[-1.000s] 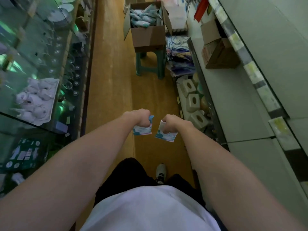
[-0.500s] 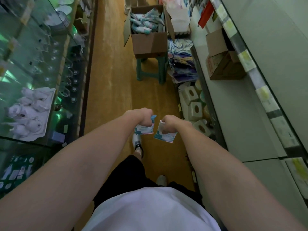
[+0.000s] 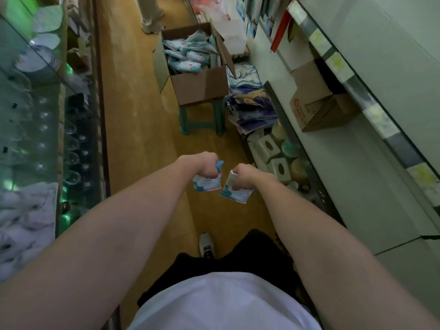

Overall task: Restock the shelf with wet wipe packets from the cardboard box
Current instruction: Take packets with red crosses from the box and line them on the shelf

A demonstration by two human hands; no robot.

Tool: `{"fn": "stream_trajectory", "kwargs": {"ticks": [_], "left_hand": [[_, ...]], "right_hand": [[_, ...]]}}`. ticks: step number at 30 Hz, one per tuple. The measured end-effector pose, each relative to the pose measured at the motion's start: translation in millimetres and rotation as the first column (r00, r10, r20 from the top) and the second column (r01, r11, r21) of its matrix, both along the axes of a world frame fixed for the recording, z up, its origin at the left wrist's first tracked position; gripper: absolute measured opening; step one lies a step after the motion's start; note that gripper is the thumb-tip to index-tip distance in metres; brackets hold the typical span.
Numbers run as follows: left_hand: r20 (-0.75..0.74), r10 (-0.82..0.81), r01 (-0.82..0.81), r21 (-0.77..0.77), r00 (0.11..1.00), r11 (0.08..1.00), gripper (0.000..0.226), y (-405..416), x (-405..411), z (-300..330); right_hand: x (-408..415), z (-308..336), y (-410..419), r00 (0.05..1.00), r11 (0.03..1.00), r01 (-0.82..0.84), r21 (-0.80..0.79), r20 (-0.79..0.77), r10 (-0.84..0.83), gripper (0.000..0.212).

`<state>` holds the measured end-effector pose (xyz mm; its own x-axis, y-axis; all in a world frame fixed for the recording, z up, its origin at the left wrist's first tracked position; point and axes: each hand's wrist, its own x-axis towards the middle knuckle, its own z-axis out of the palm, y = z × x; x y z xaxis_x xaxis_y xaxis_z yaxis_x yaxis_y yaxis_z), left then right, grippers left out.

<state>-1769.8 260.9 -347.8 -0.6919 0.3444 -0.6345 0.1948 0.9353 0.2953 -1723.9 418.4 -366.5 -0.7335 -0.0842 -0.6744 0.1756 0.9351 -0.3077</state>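
My left hand (image 3: 206,164) grips a blue and white wet wipe packet (image 3: 206,183) that hangs below the fist. Close beside it, my right hand (image 3: 245,173) grips a second wet wipe packet (image 3: 235,192). Both hands are held out in front of my waist, over the aisle floor. Ahead, the open cardboard box (image 3: 198,85) stands on a green stool (image 3: 202,117) and holds several more packets (image 3: 190,55). The grey shelf (image 3: 338,163) runs along my right side.
A glass display case (image 3: 42,129) with dishes and glasses lines the left. A brown carton (image 3: 316,103) sits on the right shelf. Tissue boxes (image 3: 269,148) and bagged goods (image 3: 252,110) lie low on the right. A person's legs (image 3: 150,13) stand beyond the box.
The view has drawn nearer to the cardboard box and swung slightly. My feet have stepped along the aisle. Both hands keep their packets in the same grip.
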Motion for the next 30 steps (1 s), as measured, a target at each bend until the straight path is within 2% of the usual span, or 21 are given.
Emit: {"fn": "stream_trajectory", "kwargs": {"ticks": [7, 17, 23, 28, 30], "left_hand": [[-0.060, -0.107, 0.104, -0.059, 0.992, 0.993, 0.013, -15, -69, 9], [-0.084, -0.257, 0.249, -0.095, 0.963, 0.964, 0.013, 22, -199, 28], [-0.098, -0.402, 0.381, -0.176, 0.911, 0.908, 0.015, 52, -285, 45], [-0.114, -0.473, 0.439, -0.232, 0.874, 0.868, 0.019, 76, -349, 58], [-0.119, -0.506, 0.465, -0.260, 0.854, 0.846, 0.021, 86, -368, 60]], "right_hand": [[-59, 12, -12, 0.997, 0.997, 0.072, -0.020, -0.027, -0.073, 0.055], [-172, 24, 10, 0.982, 0.985, 0.165, -0.041, -0.087, -0.168, 0.053], [-254, 31, 36, 0.961, 0.964, 0.261, -0.044, -0.088, -0.264, 0.024], [-303, 43, 59, 0.947, 0.951, 0.305, -0.048, -0.091, -0.309, 0.018], [-317, 43, 68, 0.938, 0.941, 0.332, -0.058, -0.085, -0.336, 0.024]]}}
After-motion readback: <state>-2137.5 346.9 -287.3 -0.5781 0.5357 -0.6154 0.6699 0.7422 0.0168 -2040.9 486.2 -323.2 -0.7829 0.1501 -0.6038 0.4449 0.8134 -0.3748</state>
